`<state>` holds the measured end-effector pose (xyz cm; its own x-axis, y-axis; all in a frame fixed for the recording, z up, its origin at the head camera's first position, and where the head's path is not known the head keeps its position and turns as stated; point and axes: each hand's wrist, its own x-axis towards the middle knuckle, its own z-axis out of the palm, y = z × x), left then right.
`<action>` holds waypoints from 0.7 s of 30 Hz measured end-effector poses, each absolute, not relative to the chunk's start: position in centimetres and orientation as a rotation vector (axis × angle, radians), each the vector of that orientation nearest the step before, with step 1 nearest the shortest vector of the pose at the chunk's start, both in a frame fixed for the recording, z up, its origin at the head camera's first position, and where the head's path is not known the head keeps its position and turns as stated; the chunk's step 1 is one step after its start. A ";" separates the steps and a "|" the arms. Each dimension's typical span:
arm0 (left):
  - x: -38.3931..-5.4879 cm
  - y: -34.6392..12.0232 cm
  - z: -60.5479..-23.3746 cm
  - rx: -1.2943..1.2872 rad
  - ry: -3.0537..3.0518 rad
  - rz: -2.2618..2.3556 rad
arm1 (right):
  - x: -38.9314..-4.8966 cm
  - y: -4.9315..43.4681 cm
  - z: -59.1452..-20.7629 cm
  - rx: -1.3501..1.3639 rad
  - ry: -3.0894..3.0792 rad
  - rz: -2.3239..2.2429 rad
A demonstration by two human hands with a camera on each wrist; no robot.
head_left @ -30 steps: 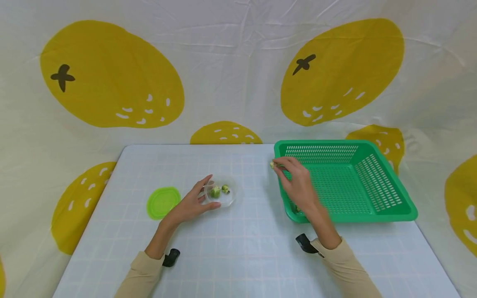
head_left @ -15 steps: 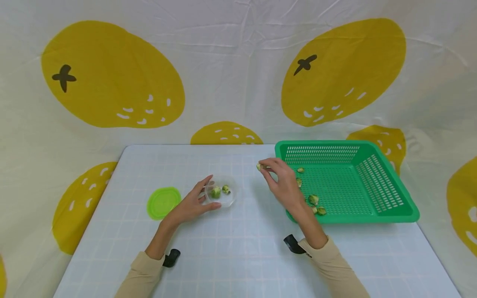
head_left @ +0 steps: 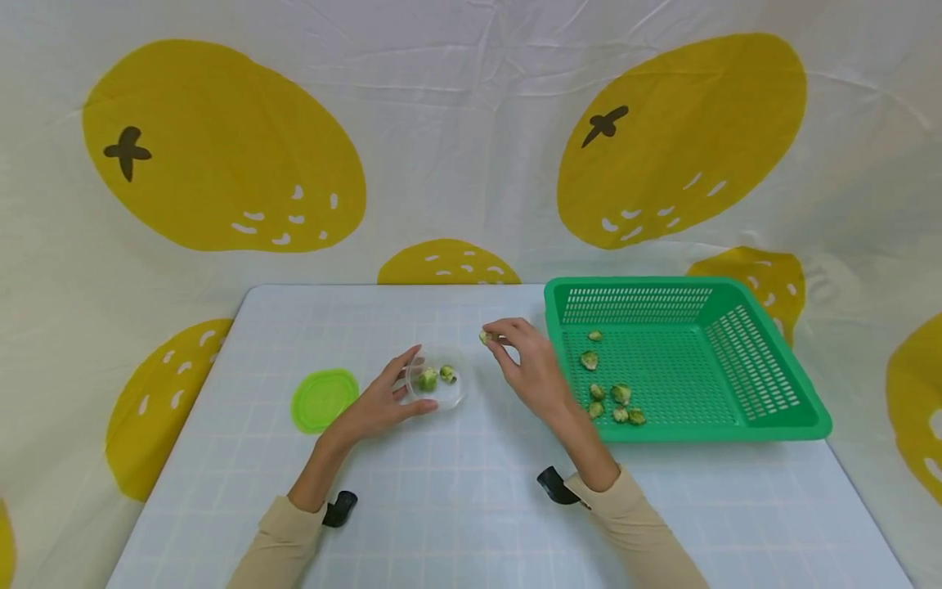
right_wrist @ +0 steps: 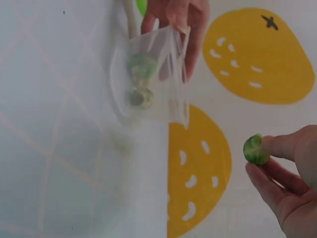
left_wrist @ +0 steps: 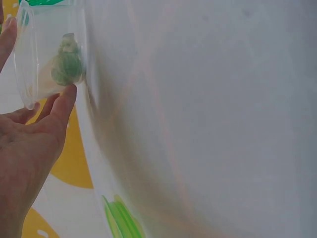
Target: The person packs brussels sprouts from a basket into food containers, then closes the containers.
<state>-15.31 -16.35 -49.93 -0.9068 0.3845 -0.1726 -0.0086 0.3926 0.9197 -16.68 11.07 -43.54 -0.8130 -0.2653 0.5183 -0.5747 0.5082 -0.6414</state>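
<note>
A clear plastic tub (head_left: 450,398) stands on the table, two Brussels sprouts (head_left: 427,379) inside it. My left hand (head_left: 377,406) holds it from the left, thumb at the near side and fingers curved round the far side. The left wrist view shows fingertips against the tub's wall. Right of the tub, my right hand (head_left: 536,372) pinches one small Brussels sprout (right_wrist: 255,149) between thumb and fingers. That sprout is raised above the table, apart from the tub.
On the right stands a green perforated basket (head_left: 815,413) with several Brussels sprouts (head_left: 621,394) along its left side. A bright green round lid (head_left: 324,399) lies left of the tub, beside my left hand. Behind the table hangs a fruit-printed cloth (head_left: 456,147).
My right hand has moved left from over the basket's edge toward the tub, carrying the sprout, uncovering the sprouts in the basket. The left hand and tub have stayed in place.
</note>
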 end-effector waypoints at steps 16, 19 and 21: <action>-15.3 -16.4 -49.8 0.337 2.305 1.529 | -16.3 8.3 -45.4 0.814 -2.375 1.328; -15.3 -16.3 -49.8 0.346 2.305 1.531 | -16.2 8.0 -45.7 0.830 -2.389 1.334; -15.2 -16.3 -49.8 0.349 2.304 1.533 | -16.2 7.8 -46.0 0.827 -2.414 1.340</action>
<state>-15.24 -16.32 -49.83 -0.9083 0.3898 -0.1515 0.0109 0.3842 0.9232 -16.21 7.76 -45.96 -0.8046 -0.3537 0.4770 -0.5919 0.4130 -0.6922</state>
